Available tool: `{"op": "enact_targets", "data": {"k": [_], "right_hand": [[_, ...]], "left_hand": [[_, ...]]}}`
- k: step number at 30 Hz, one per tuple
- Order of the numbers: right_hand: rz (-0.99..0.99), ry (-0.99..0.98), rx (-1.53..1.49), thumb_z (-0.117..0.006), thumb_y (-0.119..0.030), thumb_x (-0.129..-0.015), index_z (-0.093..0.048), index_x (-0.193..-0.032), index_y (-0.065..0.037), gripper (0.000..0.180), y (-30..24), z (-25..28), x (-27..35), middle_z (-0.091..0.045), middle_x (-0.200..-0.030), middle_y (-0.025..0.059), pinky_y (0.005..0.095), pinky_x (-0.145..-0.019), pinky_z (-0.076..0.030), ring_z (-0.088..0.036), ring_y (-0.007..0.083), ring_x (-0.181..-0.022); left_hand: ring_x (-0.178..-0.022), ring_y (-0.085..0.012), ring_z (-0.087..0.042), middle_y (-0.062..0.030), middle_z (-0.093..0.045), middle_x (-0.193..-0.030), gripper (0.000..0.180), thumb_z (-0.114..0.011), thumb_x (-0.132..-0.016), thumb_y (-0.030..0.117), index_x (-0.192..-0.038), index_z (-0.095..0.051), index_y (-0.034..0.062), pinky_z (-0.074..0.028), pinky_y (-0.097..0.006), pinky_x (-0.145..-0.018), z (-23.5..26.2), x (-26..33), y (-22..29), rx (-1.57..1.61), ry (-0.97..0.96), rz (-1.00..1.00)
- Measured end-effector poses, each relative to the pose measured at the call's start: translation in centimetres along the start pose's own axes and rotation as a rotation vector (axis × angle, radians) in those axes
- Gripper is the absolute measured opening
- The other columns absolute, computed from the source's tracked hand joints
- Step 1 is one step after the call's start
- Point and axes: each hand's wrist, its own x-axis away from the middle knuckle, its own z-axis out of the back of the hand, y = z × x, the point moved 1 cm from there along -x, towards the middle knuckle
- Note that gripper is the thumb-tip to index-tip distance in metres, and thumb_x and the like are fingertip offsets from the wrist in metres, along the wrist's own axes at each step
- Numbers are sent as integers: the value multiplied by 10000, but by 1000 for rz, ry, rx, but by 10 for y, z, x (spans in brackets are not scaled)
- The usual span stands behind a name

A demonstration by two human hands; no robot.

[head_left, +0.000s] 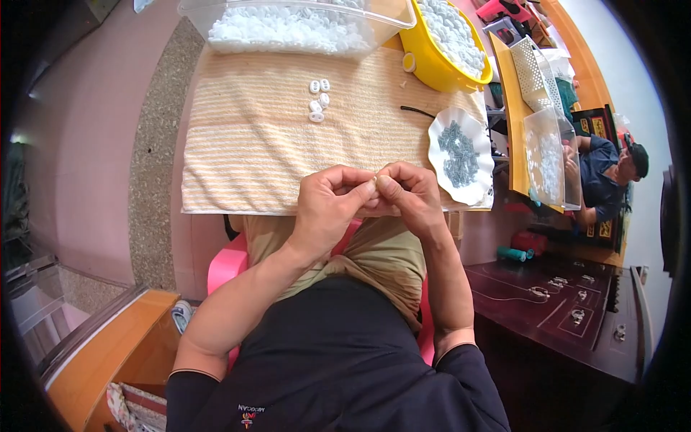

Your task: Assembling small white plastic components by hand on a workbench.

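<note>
**Small-part fit-up in progress at the towel's near edge**

Left hand [327,205] and right hand [412,194] are brought together, fingertips pinched closed on one tiny pale piece [374,181]. The piece is mostly hidden by the fingers; it is probably like the white oval parts [318,101] lying loose in a cluster farther up the towel, well apart from the hands.

Judged step: two small bits being pressed or mated between the fingertips. The next move likely calls for a firm, aligned squeeze, then a free hand for the next part.

Surface: a striped orange-and-cream towel [252,137] is spread over the table. A white scalloped dish [440,137] of grey parts sits by the right hand. A clear bin [216,9] and a yellow tub [425,61] of white parts stand at the far edge.

Room: pink wall left, dark wooden cabinet lower right, another person seated at right.
</note>
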Motion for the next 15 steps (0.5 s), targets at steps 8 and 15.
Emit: {"op": "enact_targets", "data": {"k": [8, 15], "right_hand": [[34, 10, -68, -630, -96, -912, -619, -918, 39, 136, -1, 0, -2, -667, -823, 80, 232, -649, -548, -634, 105, -720], [30, 30, -81, -662, -101, -890, -623, -905, 26, 134, 2, 2, -3, -671, -794, 71, 233, -644, -547, -635, 101, -700]], "left_hand": [[-758, -113, -647, -83, -678, -863, 156, -645, -880, 42, -1012, -643, -42, -547, -229, -720, 2, -1, 2, 88, -10, 39], [-755, -119, -645, -89, -675, -857, 151, -645, -880, 50, -1000, -633, -40, -549, -247, -720, 4, -2, 3, 107, -17, 84]]}}
